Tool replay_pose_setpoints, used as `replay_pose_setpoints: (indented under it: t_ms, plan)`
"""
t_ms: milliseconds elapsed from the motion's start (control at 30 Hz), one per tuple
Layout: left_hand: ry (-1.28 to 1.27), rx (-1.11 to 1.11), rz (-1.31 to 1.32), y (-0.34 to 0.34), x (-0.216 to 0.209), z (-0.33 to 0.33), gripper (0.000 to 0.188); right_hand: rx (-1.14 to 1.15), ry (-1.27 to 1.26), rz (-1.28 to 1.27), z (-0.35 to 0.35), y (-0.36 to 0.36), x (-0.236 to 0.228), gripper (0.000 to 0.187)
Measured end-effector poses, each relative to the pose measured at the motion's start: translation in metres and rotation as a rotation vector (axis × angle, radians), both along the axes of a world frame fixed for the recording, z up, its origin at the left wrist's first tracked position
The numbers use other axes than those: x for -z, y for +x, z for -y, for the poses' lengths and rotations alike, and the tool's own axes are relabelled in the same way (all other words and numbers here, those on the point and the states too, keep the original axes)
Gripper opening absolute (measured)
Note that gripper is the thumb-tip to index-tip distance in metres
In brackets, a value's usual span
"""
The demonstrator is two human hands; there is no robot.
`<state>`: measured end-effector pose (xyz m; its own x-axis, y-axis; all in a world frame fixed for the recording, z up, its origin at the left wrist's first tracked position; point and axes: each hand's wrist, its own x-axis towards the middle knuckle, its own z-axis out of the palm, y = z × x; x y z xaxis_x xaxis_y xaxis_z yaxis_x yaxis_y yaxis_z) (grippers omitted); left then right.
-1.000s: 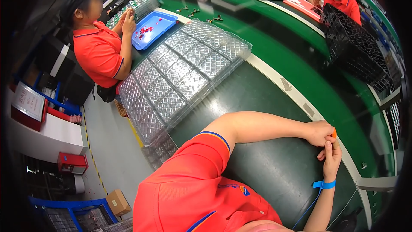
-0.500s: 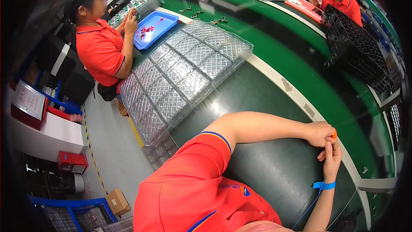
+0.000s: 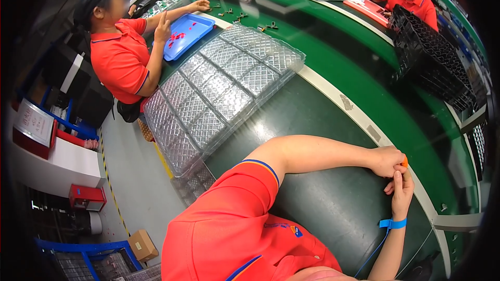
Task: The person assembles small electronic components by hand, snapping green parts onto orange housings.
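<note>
My left hand (image 3: 386, 161) is bent inward at the far right of the workbench, its fingers curled closed. A small orange piece (image 3: 404, 162) shows at its fingertips; whether it is held or worn on a finger I cannot tell. Just below, my right hand (image 3: 402, 190) meets the left one, thumb raised and fingers bent inward. Anything pinched between the two hands is hidden by the fingers. Around my right wrist sits a blue wrist strap (image 3: 398, 224) with a thin blue cord running down from it.
Clear plastic blister trays (image 3: 224, 93) are stacked on the dark bench (image 3: 317, 203), left of my arms. Beyond the pale rail runs a green conveyor belt (image 3: 333, 62) with small metal parts. A co-worker stands by a blue tray (image 3: 190, 34); another sits behind a black crate (image 3: 432, 57).
My hands keep nearly the same place and pose. The co-worker at left has parted their hands and stretched one arm toward the small parts on the belt.
</note>
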<state>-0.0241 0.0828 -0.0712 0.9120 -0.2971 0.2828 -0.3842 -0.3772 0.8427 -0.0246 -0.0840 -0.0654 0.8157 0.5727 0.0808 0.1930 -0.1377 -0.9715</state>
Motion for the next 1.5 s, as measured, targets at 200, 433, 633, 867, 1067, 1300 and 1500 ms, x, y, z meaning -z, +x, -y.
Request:
replay_pose_setpoints:
  t_ms: [200, 433, 633, 867, 1067, 1300, 1500]
  plan:
    - [-0.01, 0.007, 0.024, 0.002, 0.002, 0.001, 0.014, 0.0, 0.0, -0.004, 0.001, 0.001, 0.0, 0.025]
    - [-0.097, 0.091, -0.083, -0.001, -0.008, -0.004, 0.03, 0.096, 0.139, 0.057, -0.007, -0.006, -0.007, 0.026]
    - [-0.195, 0.065, -0.24, 0.006, -0.016, -0.018, 0.056, 0.241, 0.193, -0.093, 0.004, 0.008, -0.008, 0.024]
    - [-0.112, 0.08, -0.276, 0.005, -0.015, -0.019, 0.035, 0.135, 0.135, -0.085, 0.0, 0.011, -0.004, 0.019]
    - [-0.121, 0.035, -0.248, 0.003, -0.015, -0.017, 0.038, 0.145, 0.123, -0.077, 0.004, 0.01, -0.004, 0.02]
    - [-0.137, 0.059, -0.254, 0.006, -0.01, -0.017, 0.042, 0.163, 0.115, -0.063, 0.005, 0.011, -0.003, 0.019]
    - [-0.726, -0.117, -0.561, 0.013, -0.029, -0.029, 0.049, 0.105, 0.13, -0.087, 0.001, 0.012, 0.0, 0.019]
